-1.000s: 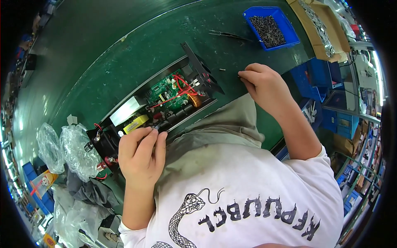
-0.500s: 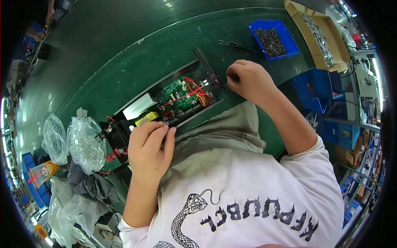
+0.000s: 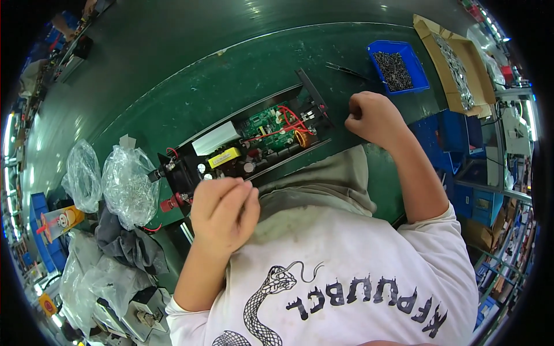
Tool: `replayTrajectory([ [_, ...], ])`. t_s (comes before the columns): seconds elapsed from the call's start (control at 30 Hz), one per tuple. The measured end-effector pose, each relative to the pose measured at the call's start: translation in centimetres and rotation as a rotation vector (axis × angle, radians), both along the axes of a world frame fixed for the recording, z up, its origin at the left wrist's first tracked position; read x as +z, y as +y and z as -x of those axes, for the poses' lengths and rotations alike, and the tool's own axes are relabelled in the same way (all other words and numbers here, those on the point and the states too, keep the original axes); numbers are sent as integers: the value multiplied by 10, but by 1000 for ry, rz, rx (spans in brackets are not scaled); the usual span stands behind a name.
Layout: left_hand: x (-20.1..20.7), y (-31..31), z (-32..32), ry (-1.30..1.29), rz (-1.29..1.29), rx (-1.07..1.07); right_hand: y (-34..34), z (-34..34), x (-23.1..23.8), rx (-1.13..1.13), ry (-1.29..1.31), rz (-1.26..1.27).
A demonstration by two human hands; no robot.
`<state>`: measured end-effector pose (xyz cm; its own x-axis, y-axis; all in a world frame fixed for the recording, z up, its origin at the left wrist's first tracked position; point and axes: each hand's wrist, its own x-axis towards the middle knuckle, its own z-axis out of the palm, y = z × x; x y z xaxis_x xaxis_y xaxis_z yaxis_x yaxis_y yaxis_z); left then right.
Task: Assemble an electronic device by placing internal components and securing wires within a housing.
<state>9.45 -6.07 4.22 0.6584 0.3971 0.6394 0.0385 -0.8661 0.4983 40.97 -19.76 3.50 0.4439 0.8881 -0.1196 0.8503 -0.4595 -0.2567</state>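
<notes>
An open, long metal housing with electronics [image 3: 254,135] lies slantwise on the green bench. Inside are a green circuit board [image 3: 268,127], a yellow-wrapped transformer [image 3: 224,157], a silvery heat sink [image 3: 216,138] and red wires. A red terminal [image 3: 169,204] and a black one stick out of its left end. My left hand [image 3: 224,210] is over the near left edge of the housing, fingers curled together; anything in them is hidden. Right of the end panel [image 3: 314,95], my right hand [image 3: 375,118] hovers in a curled fist, apart from the housing; its contents are hidden too.
Tweezers [image 3: 346,70] lie beside a blue bin [image 3: 424,78] of small dark screws at the back right. A cardboard box [image 3: 482,86] of metal pieces stands beyond. Clear plastic bags [image 3: 130,184] and a drink pouch [image 3: 60,222] are on the left.
My left hand has drawn back from the parts near the yellow transformer, uncovering them. My right hand is slightly farther from the end panel. The whole view has shifted.
</notes>
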Motion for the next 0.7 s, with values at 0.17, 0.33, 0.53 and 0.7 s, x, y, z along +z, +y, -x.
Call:
replayTrajectory([
  [0.17,6,-22,8,-1,-60,-169,-35,50,-1,-311,1430,-443],
  [0.33,-2,-37,-19,-45,-1,-307,-23,142,-17,-438,2305,-208],
  [0.53,-5,-39,-9,82,-31,-269,-21,154,-17,-524,2401,-162],
  [0.7,-9,-40,-6,122,-188,-221,-23,158,-27,-555,2427,-161],
])
